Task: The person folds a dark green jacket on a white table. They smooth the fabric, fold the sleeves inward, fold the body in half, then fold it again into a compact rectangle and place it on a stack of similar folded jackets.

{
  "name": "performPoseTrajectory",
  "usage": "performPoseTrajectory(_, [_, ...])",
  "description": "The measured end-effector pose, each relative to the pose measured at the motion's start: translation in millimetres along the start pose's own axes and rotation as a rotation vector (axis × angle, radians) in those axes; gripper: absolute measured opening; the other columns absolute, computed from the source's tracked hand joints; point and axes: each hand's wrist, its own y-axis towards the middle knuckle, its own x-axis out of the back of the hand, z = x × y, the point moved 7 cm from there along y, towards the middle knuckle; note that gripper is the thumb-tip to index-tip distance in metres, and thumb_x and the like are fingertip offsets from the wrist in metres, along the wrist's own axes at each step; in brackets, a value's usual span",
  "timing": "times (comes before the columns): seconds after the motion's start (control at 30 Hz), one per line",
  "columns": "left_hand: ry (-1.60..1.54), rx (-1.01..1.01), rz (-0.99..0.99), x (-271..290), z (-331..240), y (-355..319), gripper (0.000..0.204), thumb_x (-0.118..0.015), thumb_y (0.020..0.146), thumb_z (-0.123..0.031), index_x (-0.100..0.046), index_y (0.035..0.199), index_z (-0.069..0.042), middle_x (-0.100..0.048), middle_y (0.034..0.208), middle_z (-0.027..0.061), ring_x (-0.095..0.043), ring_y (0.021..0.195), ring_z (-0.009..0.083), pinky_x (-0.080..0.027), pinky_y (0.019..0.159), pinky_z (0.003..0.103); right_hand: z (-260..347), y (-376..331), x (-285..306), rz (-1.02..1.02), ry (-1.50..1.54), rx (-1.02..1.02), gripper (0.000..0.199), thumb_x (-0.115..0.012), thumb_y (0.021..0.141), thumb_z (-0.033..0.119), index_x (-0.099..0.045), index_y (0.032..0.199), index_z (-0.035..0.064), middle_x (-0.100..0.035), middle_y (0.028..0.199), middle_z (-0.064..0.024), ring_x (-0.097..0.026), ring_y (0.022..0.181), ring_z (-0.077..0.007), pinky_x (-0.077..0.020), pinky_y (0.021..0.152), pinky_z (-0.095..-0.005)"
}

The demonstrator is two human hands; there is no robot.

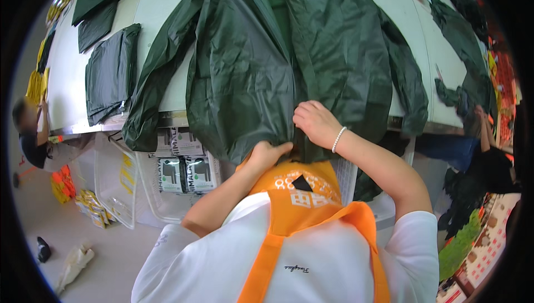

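Observation:
A dark green raincoat lies spread on the white table, its hem hanging over the near edge. My left hand grips the left front panel at the hem, close to my orange apron. At the middle front opening, just above and to the right, my right hand, with a bead bracelet on its wrist, pinches the fabric. The two hands are close together at the coat's lower edge.
Folded dark green garments lie on the table's left part. Another green coat lies at the right, where a person's hands work. A person stands at far left. Clear bins with packets sit under the table.

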Motion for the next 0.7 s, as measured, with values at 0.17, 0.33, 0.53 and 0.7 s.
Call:
performPoseTrajectory(0.17, [0.030, 0.095, 0.031, -10.2, 30.3, -20.9, 0.050, -0.074, 0.074, -0.038, -0.066, 0.086, 0.010, -0.067, 0.079, 0.0174, -0.064, 0.072, 0.0225, -0.049, 0.067, 0.034, -110.9, 79.9, 29.3, -0.103, -0.274, -0.025, 0.008, -0.061, 0.077, 0.013, -0.062, 0.083, 0.0086, -0.062, 0.092, -0.0056, -0.050, 0.112, -0.0246, -0.0330, 0.101, -0.0428])
performPoseTrajectory(0.33, [0.042, -0.042, -0.134, -41.1, 115.5, 37.3, 0.048, -0.074, 0.075, -0.029, -0.062, 0.108, 0.004, -0.066, 0.102, 0.0189, -0.063, 0.091, 0.0257, -0.048, 0.081, 0.033, -202.8, 180.0, 53.7, -0.235, -0.565, 0.009, 0.007, -0.058, 0.079, 0.016, -0.063, 0.082, 0.0127, -0.062, 0.090, -0.0025, -0.053, 0.102, -0.0199, -0.0369, 0.094, -0.0378])
performPoseTrajectory(0.53, [0.023, 0.133, -0.236, -65.0, 179.8, 57.8, 0.058, -0.077, 0.069, -0.033, -0.058, 0.114, -0.001, -0.060, 0.113, 0.0214, -0.057, 0.105, 0.0330, -0.045, 0.089, 0.036, -296.7, 257.3, 108.9, -0.317, -0.599, -0.365, 0.012, -0.059, 0.084, 0.023, -0.065, 0.086, 0.0131, -0.058, 0.096, -0.0036, -0.052, 0.095, -0.0221, -0.0397, 0.078, -0.0367])
performPoseTrajectory(0.7, [0.241, 0.235, 0.005, -76.6, 178.9, 78.8, 0.052, -0.070, 0.070, -0.051, -0.068, 0.094, -0.005, -0.067, 0.094, 0.0175, -0.064, 0.090, 0.0311, -0.050, 0.076, 0.036, -318.7, 252.8, 80.1, -0.332, -0.183, -0.480, 0.016, -0.065, 0.081, 0.025, -0.066, 0.085, 0.0103, -0.058, 0.100, -0.0057, -0.052, 0.102, -0.0262, -0.0426, 0.083, -0.0412])
